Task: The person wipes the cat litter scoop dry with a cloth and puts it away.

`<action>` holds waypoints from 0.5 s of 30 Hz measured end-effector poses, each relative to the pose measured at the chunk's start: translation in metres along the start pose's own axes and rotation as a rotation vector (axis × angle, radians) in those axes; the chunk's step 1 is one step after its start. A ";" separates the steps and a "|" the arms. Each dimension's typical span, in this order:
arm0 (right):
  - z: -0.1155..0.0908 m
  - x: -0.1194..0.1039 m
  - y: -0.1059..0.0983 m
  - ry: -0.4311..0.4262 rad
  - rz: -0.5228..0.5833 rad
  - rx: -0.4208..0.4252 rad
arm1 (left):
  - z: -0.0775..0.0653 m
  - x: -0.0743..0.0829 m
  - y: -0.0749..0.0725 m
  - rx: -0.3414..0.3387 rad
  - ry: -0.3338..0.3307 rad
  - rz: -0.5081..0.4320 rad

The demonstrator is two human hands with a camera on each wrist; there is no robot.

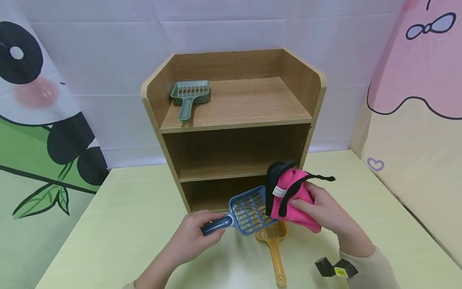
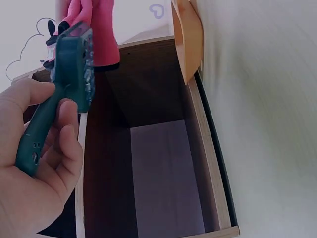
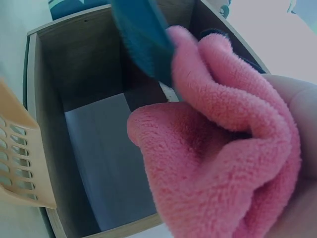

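Note:
My left hand (image 1: 195,235) grips a blue slotted litter scoop (image 1: 249,210) by its handle, the slotted head pointing right. In my right hand (image 1: 323,206) is a bunched pink cloth (image 1: 297,200) with black edging and a white tag, pinched between thumb and fingers. The cloth overlaps the scoop's far right edge in the head view. In the right wrist view the pink cloth (image 3: 213,148) lies right at the edge of the scoop (image 3: 143,39). A yellow-orange litter scoop (image 1: 274,245) lies on the table below the blue one, its head partly hidden behind it.
A wooden shelf unit (image 1: 236,126) with several levels stands at the back of the table (image 1: 133,224). On its top level, at the left, sits a grey-green scoop (image 1: 189,94). Decorated panels border both sides. A black strapped device (image 1: 335,268) sits by the right sleeve.

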State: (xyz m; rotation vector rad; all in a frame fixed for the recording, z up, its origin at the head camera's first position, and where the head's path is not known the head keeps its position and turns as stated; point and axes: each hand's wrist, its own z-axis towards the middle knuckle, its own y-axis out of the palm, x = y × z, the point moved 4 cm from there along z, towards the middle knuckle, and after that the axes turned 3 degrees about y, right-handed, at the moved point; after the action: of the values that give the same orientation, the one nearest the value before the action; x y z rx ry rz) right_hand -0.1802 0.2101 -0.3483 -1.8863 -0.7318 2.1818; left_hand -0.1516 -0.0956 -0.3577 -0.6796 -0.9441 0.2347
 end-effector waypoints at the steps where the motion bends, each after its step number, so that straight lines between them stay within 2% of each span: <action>1: 0.001 0.000 0.002 -0.002 0.007 -0.013 | 0.000 0.002 0.000 0.000 0.007 -0.004; 8: 0.004 0.002 0.014 -0.001 0.097 -0.106 | 0.006 0.009 0.000 0.028 0.089 -0.007; 15: 0.004 0.001 0.019 -0.051 0.215 -0.163 | 0.007 0.018 -0.004 0.111 0.191 -0.029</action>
State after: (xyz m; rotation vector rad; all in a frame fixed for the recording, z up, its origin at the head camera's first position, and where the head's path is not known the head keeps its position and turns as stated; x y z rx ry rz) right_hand -0.1812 0.1933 -0.3574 -2.0826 -0.7693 2.3721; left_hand -0.1478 -0.0869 -0.3407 -0.5749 -0.7520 0.1914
